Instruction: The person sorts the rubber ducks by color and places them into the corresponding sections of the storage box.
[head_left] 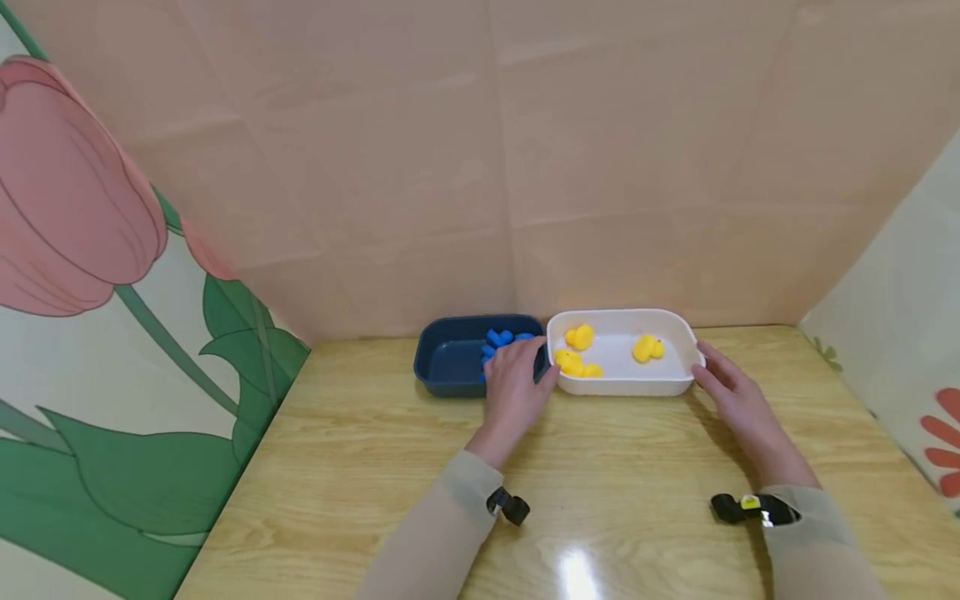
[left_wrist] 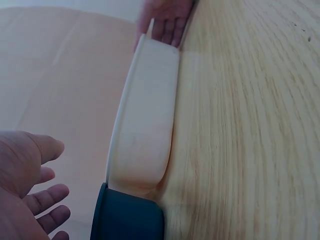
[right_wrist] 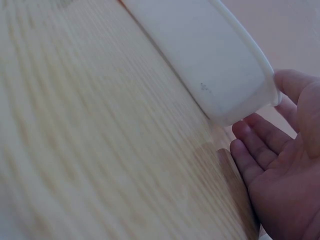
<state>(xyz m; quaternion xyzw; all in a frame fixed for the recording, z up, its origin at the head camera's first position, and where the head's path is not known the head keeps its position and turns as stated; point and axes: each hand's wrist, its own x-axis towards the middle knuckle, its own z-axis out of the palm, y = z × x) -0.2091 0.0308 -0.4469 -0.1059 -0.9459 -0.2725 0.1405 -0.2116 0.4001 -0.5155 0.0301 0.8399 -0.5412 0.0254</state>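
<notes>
A white tray [head_left: 622, 387] with several yellow toy ducks [head_left: 648, 348] stands on the table. Directly to its left is a dark blue tray [head_left: 448, 388] with small blue toys [head_left: 499, 337] inside, partly hidden behind my left hand [head_left: 516, 385]. That hand hovers over the place where the two trays meet, thumb and fingers spread, holding nothing; the left wrist view shows its fingers [left_wrist: 47, 196] loosely bent beside the rims. At the white tray's right end, my right hand [head_left: 738, 408] has its thumb at the rim and its relaxed fingers [right_wrist: 260, 145] along the end wall.
Behind both trays rises a pinkish-beige covered wall [head_left: 375, 208], close to their back edges. The wooden table [head_left: 615, 483] extends toward me. Flower-printed panels [head_left: 135, 467] flank it on the left and right.
</notes>
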